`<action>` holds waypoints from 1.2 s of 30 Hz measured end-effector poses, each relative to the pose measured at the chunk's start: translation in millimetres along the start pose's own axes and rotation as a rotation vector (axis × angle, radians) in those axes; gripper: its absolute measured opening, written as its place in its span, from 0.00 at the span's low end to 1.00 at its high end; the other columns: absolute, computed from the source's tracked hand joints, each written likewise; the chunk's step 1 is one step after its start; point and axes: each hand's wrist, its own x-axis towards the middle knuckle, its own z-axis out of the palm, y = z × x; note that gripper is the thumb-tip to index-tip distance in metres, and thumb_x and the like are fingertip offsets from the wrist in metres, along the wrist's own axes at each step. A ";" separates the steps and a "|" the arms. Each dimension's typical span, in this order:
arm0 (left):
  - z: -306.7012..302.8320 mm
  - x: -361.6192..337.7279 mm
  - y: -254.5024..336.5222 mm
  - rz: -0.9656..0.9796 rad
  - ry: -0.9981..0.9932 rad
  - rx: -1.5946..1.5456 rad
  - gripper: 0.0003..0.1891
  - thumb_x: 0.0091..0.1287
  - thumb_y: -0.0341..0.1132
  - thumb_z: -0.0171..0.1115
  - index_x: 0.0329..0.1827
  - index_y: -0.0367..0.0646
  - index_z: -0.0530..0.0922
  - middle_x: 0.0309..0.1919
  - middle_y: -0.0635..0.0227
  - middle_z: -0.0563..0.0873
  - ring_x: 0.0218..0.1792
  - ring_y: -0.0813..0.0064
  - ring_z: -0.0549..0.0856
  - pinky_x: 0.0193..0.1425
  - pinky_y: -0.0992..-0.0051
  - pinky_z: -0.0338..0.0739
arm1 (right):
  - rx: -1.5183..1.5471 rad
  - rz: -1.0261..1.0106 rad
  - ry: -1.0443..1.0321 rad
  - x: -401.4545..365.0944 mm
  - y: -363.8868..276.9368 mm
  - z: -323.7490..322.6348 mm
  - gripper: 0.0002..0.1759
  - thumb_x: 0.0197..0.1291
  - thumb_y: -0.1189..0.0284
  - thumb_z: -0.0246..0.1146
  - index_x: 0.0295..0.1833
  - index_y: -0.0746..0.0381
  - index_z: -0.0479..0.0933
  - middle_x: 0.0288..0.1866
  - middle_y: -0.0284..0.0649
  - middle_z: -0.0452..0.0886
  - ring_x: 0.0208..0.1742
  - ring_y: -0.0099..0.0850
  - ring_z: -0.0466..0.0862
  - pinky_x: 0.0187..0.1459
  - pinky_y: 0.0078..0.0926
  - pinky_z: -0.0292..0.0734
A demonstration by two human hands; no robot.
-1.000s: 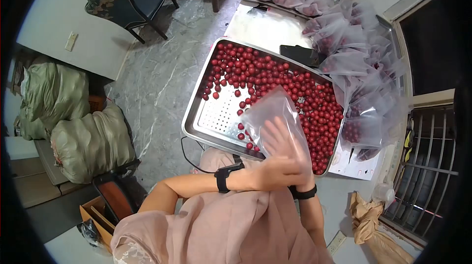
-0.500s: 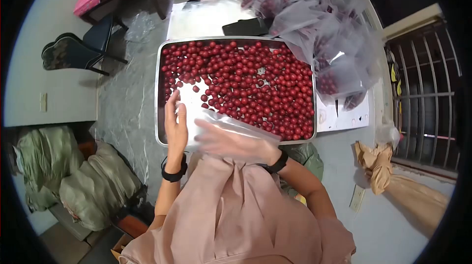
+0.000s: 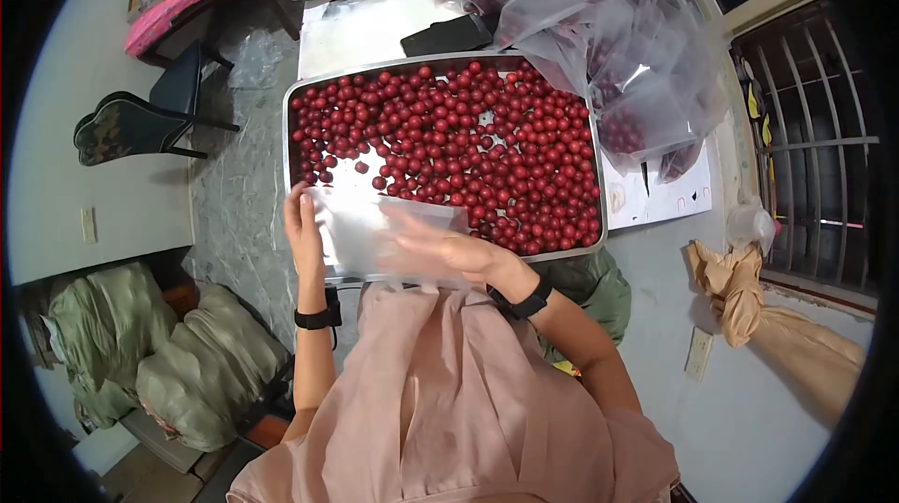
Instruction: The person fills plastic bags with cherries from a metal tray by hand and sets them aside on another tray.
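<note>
A large metal tray holds a spread of small round dark-red fruits. Across its near left part lies a flat, clear plastic bag. At the bag's left edge is my left hand, thumb and fingers closed on the plastic. My right hand reaches over the bag from the right, fingers stretched out and smeared by motion. Both wrists wear black bands.
Filled plastic bags of red fruit crowd the right back of the table. Behind the tray rests a dark flat object. A chair stands left, green sacks lie lower left, and a barred window is right.
The plastic bag has shifted left and now lies flat, its left edge in my left hand. My right hand still extends across it. The whole view has moved slightly.
</note>
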 end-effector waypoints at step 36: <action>39.8 -64.2 83.7 0.425 -0.428 0.478 0.23 0.68 0.21 0.49 0.67 0.38 0.76 0.57 0.48 0.75 0.59 0.50 0.76 0.65 0.58 0.70 | -1.345 -0.228 1.121 -74.4 29.7 -56.3 0.08 0.69 0.70 0.62 0.48 0.61 0.83 0.43 0.46 0.82 0.46 0.46 0.83 0.48 0.44 0.78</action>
